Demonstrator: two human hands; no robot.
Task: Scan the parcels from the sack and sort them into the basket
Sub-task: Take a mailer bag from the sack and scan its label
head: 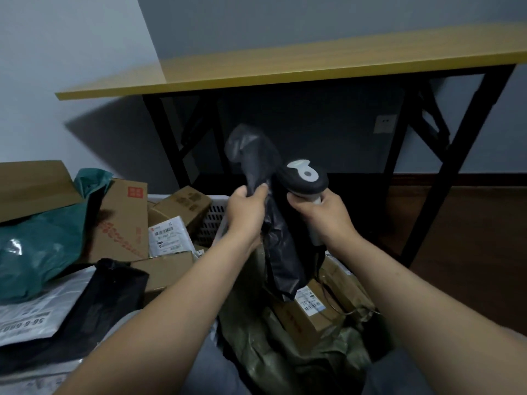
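We are pinching the crumpled black plastic mailer parcel (281, 252) with our left hand (247, 208), thumb and fingers closed on a fold near its upper part, so that it is hanging upright in front of us. Our right hand (320, 213) is wrapping round the pale handle of the black-headed handheld barcode scanner (306, 178), whose head is sitting just beside the parcel's upper half; we cannot tell whether a label is facing it. The two hands are hovering near each other but apart, each holding its own thing.

Below them the olive-green woven sack (288, 357) is lying open between our knees, and at least one brown cardboard box with a white label (309, 307) is still sitting inside it. Beyond our left hand, the white lattice plastic basket (212, 216) is already holding several cardboard boxes and a white labelled mailer (168, 233). Further left, a teal plastic bag (42, 246), a large cardboard box with red print (125, 220) and flat black and white mailers are lying heaped; whether they are resting in the basket or beside it we cannot tell.

We are judging the job as partway through: some parcels are looking sorted, this one is sitting at the scanning step, and the sack is not yet emptied.
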